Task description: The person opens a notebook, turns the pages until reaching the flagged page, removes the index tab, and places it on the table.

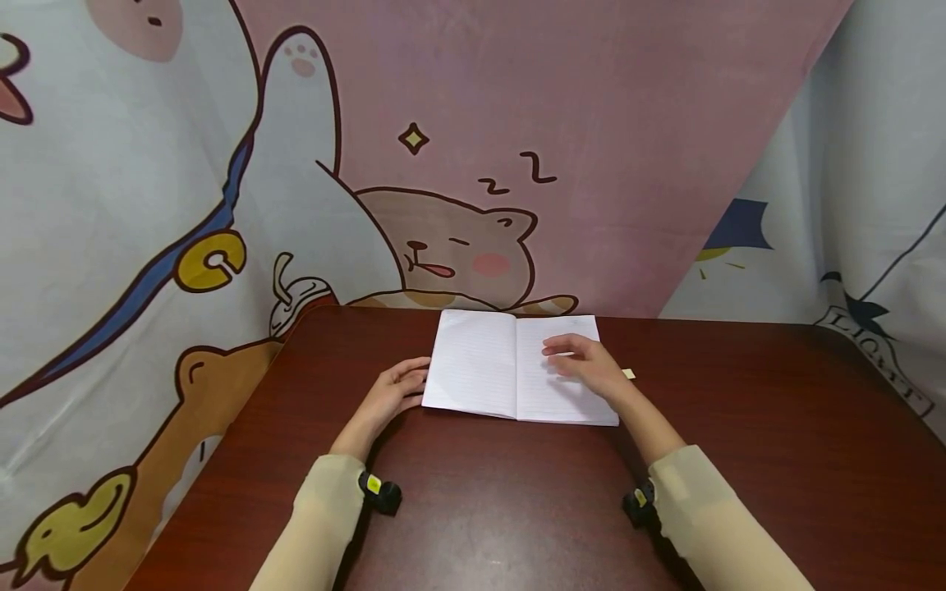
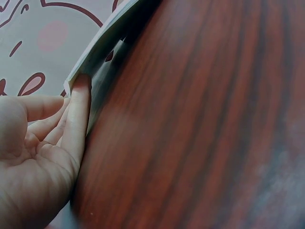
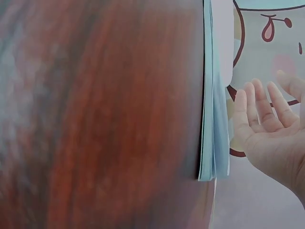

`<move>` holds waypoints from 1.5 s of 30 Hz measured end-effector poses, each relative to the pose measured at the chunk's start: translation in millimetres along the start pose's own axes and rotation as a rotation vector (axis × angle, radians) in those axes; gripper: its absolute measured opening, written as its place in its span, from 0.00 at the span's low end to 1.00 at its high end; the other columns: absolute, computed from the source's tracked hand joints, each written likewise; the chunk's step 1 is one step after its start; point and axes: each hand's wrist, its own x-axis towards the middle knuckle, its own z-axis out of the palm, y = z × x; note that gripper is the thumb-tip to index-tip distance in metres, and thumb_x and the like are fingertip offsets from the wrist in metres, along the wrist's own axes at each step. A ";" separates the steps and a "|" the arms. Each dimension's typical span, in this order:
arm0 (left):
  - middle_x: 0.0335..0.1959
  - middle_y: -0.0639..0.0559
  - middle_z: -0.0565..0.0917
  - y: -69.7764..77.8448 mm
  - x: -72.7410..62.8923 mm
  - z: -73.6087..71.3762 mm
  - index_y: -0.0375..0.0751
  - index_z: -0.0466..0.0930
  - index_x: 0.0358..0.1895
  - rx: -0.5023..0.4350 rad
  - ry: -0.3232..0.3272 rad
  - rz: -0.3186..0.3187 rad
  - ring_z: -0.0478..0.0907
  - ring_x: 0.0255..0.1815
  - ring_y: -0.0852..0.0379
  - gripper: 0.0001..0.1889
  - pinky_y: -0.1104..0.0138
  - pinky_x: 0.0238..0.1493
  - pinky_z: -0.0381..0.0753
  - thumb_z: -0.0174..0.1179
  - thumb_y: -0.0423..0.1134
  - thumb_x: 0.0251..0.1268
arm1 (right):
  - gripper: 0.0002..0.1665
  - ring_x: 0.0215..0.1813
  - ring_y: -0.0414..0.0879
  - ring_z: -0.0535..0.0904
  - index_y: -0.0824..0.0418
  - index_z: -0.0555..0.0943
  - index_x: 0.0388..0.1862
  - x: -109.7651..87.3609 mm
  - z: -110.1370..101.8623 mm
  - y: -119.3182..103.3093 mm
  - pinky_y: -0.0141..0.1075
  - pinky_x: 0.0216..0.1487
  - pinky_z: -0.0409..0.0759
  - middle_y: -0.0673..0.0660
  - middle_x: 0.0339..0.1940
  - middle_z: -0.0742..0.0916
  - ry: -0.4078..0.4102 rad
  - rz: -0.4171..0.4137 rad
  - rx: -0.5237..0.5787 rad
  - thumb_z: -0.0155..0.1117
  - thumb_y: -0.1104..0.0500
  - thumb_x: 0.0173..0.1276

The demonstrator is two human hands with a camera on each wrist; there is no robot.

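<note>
An open notebook (image 1: 473, 361) with lined white pages lies on the dark red-brown table, its fold running down the middle. At its left edge, my left hand (image 1: 395, 390) holds the side of the notebook. The left wrist view shows fingers (image 2: 78, 109) reaching under the lifted edge of the notebook (image 2: 95, 45), with the thumb at the rim. Above the right page hovers my right hand (image 1: 587, 365), holding nothing. Seen from the right wrist, this hand (image 3: 269, 114) has its fingers spread and slightly bent, apart from the notebook's page stack (image 3: 214, 124).
The wooden table (image 1: 739, 460) extends to both sides and toward me. A small pale yellow tab (image 1: 629, 374) shows just right of the notebook. Behind the table hangs a cartoon-printed cloth (image 1: 606, 164). Both sleeved wrists wear small black devices (image 1: 383, 495).
</note>
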 end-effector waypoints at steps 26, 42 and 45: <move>0.70 0.33 0.71 -1.7 -0.7 -0.6 0.38 0.63 0.75 0.019 -0.014 0.013 0.80 0.59 0.55 0.23 0.68 0.51 0.83 0.45 0.34 0.80 | 0.23 0.45 0.31 0.81 0.78 0.73 0.62 -2.9 -17.1 -1.8 0.32 0.49 0.84 0.78 0.58 0.80 0.075 -0.018 0.011 0.59 0.66 0.72; 0.70 0.32 0.71 -2.5 0.0 -1.1 0.37 0.63 0.74 0.016 -0.017 0.013 0.80 0.57 0.56 0.23 0.68 0.51 0.83 0.44 0.33 0.80 | 0.23 0.43 0.24 0.79 0.75 0.74 0.62 -3.2 -27.7 2.0 0.26 0.48 0.82 0.75 0.60 0.80 0.191 0.017 -0.005 0.60 0.63 0.73; 0.70 0.32 0.71 -2.6 0.4 -1.3 0.38 0.63 0.74 0.019 -0.016 0.010 0.80 0.57 0.56 0.23 0.68 0.51 0.83 0.44 0.33 0.80 | 0.23 0.43 0.24 0.78 0.75 0.74 0.61 -4.3 -29.8 2.9 0.23 0.47 0.80 0.74 0.60 0.81 0.223 0.015 -0.006 0.61 0.62 0.73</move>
